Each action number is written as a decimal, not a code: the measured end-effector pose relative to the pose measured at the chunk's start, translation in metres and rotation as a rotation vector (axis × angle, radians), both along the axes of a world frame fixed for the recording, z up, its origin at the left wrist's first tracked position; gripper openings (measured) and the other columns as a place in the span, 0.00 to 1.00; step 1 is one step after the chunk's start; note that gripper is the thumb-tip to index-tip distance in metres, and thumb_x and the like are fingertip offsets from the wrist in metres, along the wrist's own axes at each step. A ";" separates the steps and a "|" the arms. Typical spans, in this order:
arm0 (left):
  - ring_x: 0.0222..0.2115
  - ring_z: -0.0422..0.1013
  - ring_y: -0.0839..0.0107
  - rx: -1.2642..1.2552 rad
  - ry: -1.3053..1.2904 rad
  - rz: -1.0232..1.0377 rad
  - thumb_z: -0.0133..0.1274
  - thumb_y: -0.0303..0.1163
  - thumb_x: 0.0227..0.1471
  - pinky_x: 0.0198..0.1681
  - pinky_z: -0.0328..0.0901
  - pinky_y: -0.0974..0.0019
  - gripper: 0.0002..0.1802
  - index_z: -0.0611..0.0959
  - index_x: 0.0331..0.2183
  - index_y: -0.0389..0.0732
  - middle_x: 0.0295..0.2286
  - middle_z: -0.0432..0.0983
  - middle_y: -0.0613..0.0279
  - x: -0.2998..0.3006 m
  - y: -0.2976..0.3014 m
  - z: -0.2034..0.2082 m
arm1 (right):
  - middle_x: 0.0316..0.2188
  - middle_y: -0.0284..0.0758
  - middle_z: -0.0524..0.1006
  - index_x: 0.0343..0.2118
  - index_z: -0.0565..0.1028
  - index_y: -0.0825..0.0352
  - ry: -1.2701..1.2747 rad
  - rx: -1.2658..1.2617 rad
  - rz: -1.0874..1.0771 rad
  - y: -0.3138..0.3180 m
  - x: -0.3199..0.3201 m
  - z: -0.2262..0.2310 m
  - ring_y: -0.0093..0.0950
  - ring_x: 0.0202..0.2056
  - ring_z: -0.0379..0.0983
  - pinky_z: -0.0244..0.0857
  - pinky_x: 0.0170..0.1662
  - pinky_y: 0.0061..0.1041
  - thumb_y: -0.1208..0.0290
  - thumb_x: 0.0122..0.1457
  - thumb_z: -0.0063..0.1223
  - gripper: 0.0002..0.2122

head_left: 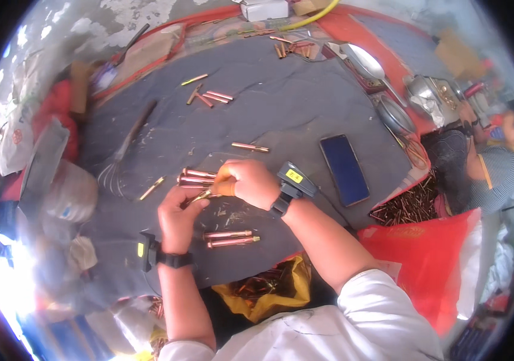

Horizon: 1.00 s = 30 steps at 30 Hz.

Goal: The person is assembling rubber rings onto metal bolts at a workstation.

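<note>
My left hand (176,219) is closed, its thumb and fingers pinching a small gold-coloured metal piece that looks like part of an anchor bolt (201,195). My right hand (251,182), with orange covers on its fingertips, is closed at the other end of the same piece; the fingers hide much of it. Just beyond the fingers lies a bunch of copper-coloured anchor bolts (195,174). Nearer to me two more long bolts (232,239) lie side by side. Single bolts lie ahead (251,147) and to the left (152,188).
A grey cloth (281,102) covers the work surface. On it are a dark phone (344,169), a whisk (116,165) and scattered rods (212,96). A yellow bag (299,283) of metal pieces sits by my lap, a red bag (419,246) right. Another person (491,171) sits far right.
</note>
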State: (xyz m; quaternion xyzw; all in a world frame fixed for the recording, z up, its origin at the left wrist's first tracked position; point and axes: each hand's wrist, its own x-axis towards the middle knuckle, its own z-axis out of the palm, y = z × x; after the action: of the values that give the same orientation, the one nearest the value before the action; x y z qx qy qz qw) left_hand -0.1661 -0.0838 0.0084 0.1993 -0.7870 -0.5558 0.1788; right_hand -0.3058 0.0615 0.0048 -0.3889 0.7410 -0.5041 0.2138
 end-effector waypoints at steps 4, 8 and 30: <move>0.28 0.67 0.81 0.032 0.023 0.000 0.60 0.17 0.41 0.32 0.62 0.77 0.10 0.81 0.31 0.34 0.26 0.73 0.70 -0.002 0.002 0.001 | 0.27 0.34 0.77 0.33 0.79 0.65 0.034 0.006 0.027 -0.001 -0.002 0.000 0.27 0.29 0.74 0.64 0.34 0.24 0.65 0.51 0.62 0.10; 0.28 0.66 0.82 0.025 0.026 -0.011 0.59 0.17 0.42 0.33 0.62 0.77 0.10 0.81 0.31 0.34 0.27 0.73 0.70 0.000 -0.001 -0.004 | 0.27 0.35 0.77 0.33 0.79 0.65 0.029 -0.004 0.011 -0.001 0.000 0.000 0.28 0.29 0.74 0.65 0.34 0.26 0.64 0.51 0.61 0.11; 0.29 0.68 0.80 0.013 0.004 0.003 0.59 0.17 0.42 0.35 0.64 0.75 0.11 0.81 0.32 0.33 0.28 0.74 0.69 -0.001 0.003 -0.002 | 0.31 0.35 0.78 0.33 0.79 0.66 -0.029 -0.060 0.088 -0.002 -0.001 0.002 0.28 0.33 0.75 0.66 0.39 0.25 0.70 0.48 0.63 0.10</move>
State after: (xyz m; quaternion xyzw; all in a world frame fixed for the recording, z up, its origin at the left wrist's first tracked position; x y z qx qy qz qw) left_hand -0.1675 -0.0812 0.0062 0.2006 -0.7826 -0.5611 0.1800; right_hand -0.3070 0.0592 0.0068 -0.4200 0.7046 -0.5216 0.2346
